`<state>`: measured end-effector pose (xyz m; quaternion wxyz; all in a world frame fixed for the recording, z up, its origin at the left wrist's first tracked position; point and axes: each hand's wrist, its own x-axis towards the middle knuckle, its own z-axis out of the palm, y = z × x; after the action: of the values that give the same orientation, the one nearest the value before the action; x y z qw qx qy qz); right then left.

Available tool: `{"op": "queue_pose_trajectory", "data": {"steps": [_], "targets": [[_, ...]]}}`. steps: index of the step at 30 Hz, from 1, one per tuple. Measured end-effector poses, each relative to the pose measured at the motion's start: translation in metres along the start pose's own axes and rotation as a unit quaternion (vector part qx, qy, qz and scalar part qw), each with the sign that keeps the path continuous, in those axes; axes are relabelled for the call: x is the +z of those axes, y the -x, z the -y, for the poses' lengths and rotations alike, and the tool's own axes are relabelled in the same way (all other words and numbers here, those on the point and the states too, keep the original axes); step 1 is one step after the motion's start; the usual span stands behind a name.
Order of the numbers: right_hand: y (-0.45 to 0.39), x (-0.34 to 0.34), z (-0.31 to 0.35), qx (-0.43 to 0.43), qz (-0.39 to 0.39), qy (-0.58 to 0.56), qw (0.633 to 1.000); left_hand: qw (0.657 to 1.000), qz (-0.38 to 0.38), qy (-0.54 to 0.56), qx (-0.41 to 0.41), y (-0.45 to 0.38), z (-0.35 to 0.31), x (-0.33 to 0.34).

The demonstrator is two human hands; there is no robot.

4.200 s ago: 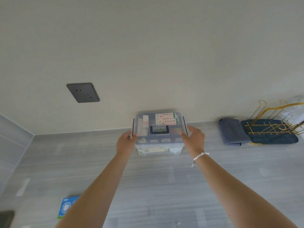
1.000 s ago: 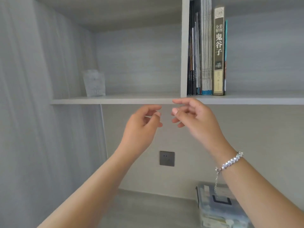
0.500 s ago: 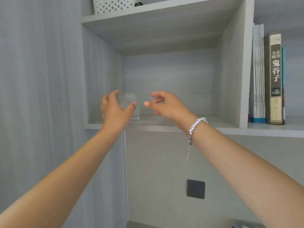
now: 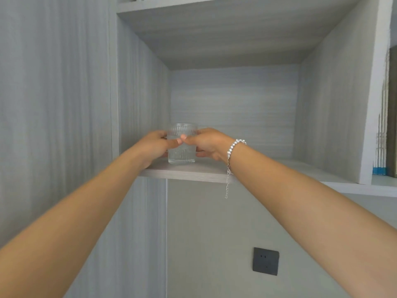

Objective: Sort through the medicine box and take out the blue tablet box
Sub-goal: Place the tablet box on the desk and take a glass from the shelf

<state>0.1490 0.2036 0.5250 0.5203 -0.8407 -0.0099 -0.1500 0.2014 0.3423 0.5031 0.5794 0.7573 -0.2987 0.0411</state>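
Now, in a pale grey wood-grain shelf [image 4: 193, 172] alcove above a dark wall socket [image 4: 265, 261], the left hand [image 4: 153, 147] and right hand [image 4: 209, 143], open half a second ago, have their fingers closed around the ribbed glass [image 4: 182, 154].

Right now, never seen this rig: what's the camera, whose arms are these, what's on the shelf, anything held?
There is no machine here. A person wears one wide-angle camera on the head, so you see the scene from their eyes with both bare arms reaching forward and up.

The left hand and the right hand, which has a beaded bracelet at the wrist, are wrapped around a clear ribbed glass from either side. The glass stands upright on a grey shelf inside an open cubby, its base on the board.

Books stand in the next compartment to the right. A dark wall socket sits on the wall below. The medicine box from the task is not in view.
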Motion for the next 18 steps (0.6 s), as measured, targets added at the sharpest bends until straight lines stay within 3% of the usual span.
{"op": "queue_pose_trajectory", "data": {"steps": [3,10,18], "targets": [[-0.004,-0.001,-0.006,-0.002,0.007,-0.03,1.0,0.999,0.025,0.038,0.009,-0.003,0.003,-0.004],[0.005,-0.013,-0.011,-0.023,0.039,-0.09,0.995,0.997,0.004,0.056,0.044,0.011,-0.002,-0.003],[0.085,-0.05,0.001,-0.104,0.011,-0.094,0.99,0.986,0.014,0.107,0.128,0.068,-0.044,0.02]]}}
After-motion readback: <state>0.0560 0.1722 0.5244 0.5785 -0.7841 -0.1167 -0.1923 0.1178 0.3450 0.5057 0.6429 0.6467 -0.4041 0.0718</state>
